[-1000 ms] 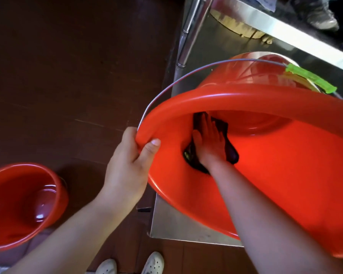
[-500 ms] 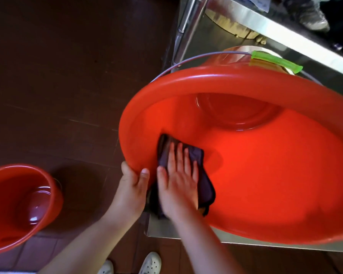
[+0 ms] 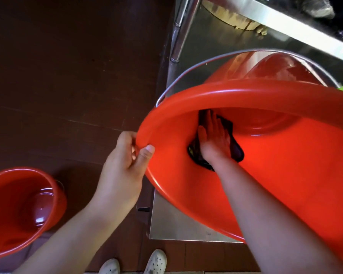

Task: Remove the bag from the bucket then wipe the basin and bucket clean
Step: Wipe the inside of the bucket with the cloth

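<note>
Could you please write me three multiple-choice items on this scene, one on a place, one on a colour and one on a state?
1. Where does the second red bucket stand?
A. on the floor at lower left
B. on the steel table
C. inside the tilted bucket

2. What colour is the cloth?
A. white
B. dark
C. yellow

3. What is the left hand doing?
A. hanging free
B. pressing the cloth
C. gripping the tilted bucket's rim

Answers: 1 A, it sits on the dark floor, apart from the table. 2 B, it shows dark under the right hand, which presses it flat against the inner wall. 3 C, thumb and fingers pinch the rim of the tilted bucket.
</note>
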Available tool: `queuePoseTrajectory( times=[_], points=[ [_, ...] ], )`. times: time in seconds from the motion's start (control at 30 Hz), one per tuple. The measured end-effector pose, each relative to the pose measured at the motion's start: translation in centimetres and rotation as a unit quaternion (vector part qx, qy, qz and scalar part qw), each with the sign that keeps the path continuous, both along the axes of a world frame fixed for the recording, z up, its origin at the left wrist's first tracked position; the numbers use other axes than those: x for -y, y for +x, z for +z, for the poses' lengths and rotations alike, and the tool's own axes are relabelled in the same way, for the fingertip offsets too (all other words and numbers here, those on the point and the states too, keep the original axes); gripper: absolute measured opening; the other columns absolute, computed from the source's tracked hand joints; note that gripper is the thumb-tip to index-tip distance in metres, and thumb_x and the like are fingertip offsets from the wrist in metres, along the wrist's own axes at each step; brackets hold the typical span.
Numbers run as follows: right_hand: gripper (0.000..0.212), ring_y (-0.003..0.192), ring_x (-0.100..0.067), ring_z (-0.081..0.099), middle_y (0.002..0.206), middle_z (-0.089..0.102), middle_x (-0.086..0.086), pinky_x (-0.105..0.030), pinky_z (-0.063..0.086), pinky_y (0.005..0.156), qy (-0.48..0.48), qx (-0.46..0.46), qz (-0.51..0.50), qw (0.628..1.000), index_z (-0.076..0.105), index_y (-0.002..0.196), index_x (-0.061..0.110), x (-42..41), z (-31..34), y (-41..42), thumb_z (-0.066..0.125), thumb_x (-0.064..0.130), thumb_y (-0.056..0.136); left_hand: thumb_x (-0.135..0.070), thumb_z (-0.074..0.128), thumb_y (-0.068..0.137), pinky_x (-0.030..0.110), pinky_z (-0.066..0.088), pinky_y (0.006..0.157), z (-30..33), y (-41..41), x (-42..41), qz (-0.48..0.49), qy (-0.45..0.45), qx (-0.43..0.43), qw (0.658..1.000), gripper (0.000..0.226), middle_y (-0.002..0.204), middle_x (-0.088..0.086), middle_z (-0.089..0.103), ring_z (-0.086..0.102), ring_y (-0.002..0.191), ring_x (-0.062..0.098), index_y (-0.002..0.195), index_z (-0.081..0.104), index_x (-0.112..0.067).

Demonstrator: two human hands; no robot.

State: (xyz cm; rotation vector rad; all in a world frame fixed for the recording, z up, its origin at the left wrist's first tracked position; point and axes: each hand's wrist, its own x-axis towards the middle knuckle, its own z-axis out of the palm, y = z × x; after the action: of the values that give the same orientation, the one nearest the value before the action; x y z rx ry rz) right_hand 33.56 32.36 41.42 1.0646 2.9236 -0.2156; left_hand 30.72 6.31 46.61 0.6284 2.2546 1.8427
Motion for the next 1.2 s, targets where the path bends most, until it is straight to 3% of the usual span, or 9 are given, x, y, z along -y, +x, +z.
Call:
queuePoseTrajectory(
  times=[0.07, 0.17, 0.23, 0.33, 0.57, 0.77, 0.93, 1.03, 1.2],
  points=[
    [0.06, 0.146, -0.015, 0.01, 0.16, 0.008, 0.001, -0.039, 0.01, 0.117, 0.006, -0.002, 0.007, 1.0, 0.003, 0.152, 0.022, -0.6, -0.3, -0.2, 0.027, 0.037, 0.098, -0.042, 0.057, 0.089, 0.004, 0.043, 0.063, -1.3, 0.7, -0.4, 0.0, 0.035, 0.058, 0.998, 0.01, 0.083, -0.033, 0.06, 0.058, 0.077, -0.013, 0.092, 0.047, -0.043],
    [0.061, 0.146, -0.013, 0.008, 0.16, 0.007, 0.003, -0.041, 0.007, 0.117, 0.001, 0.005, 0.007, 1.0, 0.0, 0.152, 0.027, -0.4, -0.3, -0.5, 0.024, 0.038, 0.097, -0.014, 0.06, 0.09, 0.034, 0.053, 0.085, -4.1, 2.0, -0.5, -0.056, 0.022, 0.189, 0.98, 0.033, 0.093, -0.025, 0.065, 0.063, 0.091, -0.005, 0.096, 0.048, -0.045],
    [0.06, 0.146, -0.014, 0.006, 0.16, 0.005, 0.002, -0.042, 0.005, 0.118, -0.011, 0.022, -0.01, 1.0, 0.0, 0.151, 0.026, 0.7, 0.1, -0.4, 0.024, 0.039, 0.098, -0.015, 0.056, 0.092, 0.049, 0.053, 0.088, -4.9, 2.3, -0.4, -0.071, -0.012, 0.207, 0.976, 0.035, 0.095, -0.018, 0.065, 0.065, 0.094, 0.006, 0.096, 0.046, -0.049],
    [0.062, 0.146, -0.015, 0.005, 0.16, 0.005, 0.001, -0.044, 0.004, 0.118, -0.006, 0.017, -0.009, 1.0, -0.001, 0.151, 0.025, 5.1, 0.3, 1.3, 0.023, 0.043, 0.097, -0.023, 0.056, 0.09, 0.054, 0.053, 0.083, -4.9, 2.4, -0.4, -0.05, -0.016, 0.196, 0.979, 0.025, 0.092, -0.014, 0.065, 0.065, 0.09, 0.013, 0.098, 0.045, -0.044],
    [0.065, 0.146, -0.013, -0.006, 0.16, -0.004, 0.005, -0.042, 0.002, 0.118, -0.042, -0.046, 0.106, 0.992, -0.011, 0.149, 0.031, 14.5, 0.3, 7.5, 0.013, 0.053, 0.092, -0.008, 0.059, 0.09, 0.047, 0.055, 0.076, -4.0, 2.8, -0.1, -0.008, -0.024, 0.18, 0.983, 0.025, 0.084, 0.0, 0.065, 0.066, 0.079, 0.008, 0.097, 0.046, -0.028],
    [0.063, 0.147, -0.015, 0.003, 0.16, 0.004, 0.0, -0.038, 0.006, 0.119, -0.024, -0.05, 0.112, 0.992, -0.005, 0.146, 0.027, 9.0, 0.6, 4.0, 0.018, 0.047, 0.091, -0.018, 0.06, 0.089, 0.019, 0.045, 0.064, -1.0, 1.2, 0.7, 0.014, -0.059, 0.081, 0.995, 0.021, 0.081, -0.014, 0.063, 0.061, 0.082, -0.009, 0.09, 0.044, -0.032],
    [0.063, 0.146, -0.014, 0.004, 0.16, 0.003, 0.002, -0.037, 0.005, 0.118, -0.016, 0.021, 0.042, 0.999, 0.0, 0.152, 0.025, 0.6, 0.1, 0.8, 0.03, 0.039, 0.098, -0.047, 0.052, 0.084, 0.021, 0.052, 0.072, 0.2, 0.7, 1.0, -0.013, -0.073, 0.042, 0.996, 0.02, 0.091, -0.019, 0.064, 0.062, 0.09, -0.006, 0.1, 0.044, -0.039],
    [0.062, 0.146, -0.014, 0.006, 0.16, 0.007, 0.002, -0.035, 0.004, 0.117, 0.015, 0.023, 0.032, 0.999, 0.003, 0.152, 0.025, -0.9, -0.3, 0.5, 0.028, 0.04, 0.097, -0.058, 0.053, 0.077, 0.01, 0.05, 0.074, -0.4, 0.7, 1.0, -0.008, -0.019, 0.081, 0.997, 0.026, 0.102, -0.026, 0.064, 0.062, 0.096, -0.008, 0.1, 0.048, -0.047],
    [0.063, 0.147, -0.014, 0.002, 0.16, 0.001, 0.004, -0.041, 0.002, 0.118, -0.018, 0.045, 0.0, 0.999, -0.002, 0.151, 0.029, 0.5, 0.1, 0.2, 0.025, 0.044, 0.096, -0.021, 0.06, 0.09, 0.048, 0.054, 0.087, -4.5, 2.7, 0.8, -0.076, -0.018, 0.252, 0.964, 0.018, 0.101, -0.002, 0.068, 0.068, 0.095, 0.015, 0.098, 0.056, -0.036]
  ],
)
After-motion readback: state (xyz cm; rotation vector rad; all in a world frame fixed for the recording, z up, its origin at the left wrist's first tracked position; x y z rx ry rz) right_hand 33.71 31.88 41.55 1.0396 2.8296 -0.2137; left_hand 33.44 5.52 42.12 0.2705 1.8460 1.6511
